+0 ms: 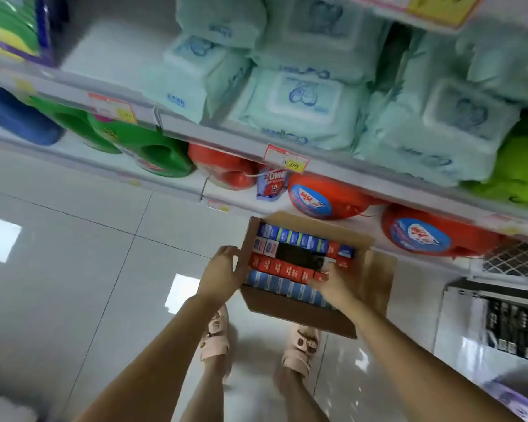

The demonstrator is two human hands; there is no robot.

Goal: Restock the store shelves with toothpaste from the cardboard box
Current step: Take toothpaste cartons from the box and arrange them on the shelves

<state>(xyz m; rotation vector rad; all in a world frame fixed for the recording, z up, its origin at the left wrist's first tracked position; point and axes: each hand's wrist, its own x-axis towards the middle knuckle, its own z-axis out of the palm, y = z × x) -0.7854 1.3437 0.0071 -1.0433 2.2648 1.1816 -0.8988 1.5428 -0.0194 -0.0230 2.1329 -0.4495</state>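
Left hand (223,269) spread, steadying the open brown cardboard box (299,315); right hand (329,283) pinching a red toothpaste carton (319,276) (lift it straight up).

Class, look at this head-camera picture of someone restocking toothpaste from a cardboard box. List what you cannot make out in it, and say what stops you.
- Toothpaste cartons: brand print too small and blurred.
- Right hand: its fingertips reach in among the cartons, so whether its grip has closed on one cannot be told.
- Cardboard box: its depth and any lower layers are hidden by the top cartons.
- Price tag: digits smeared by blur.
- Black rack: cut off by the right edge.
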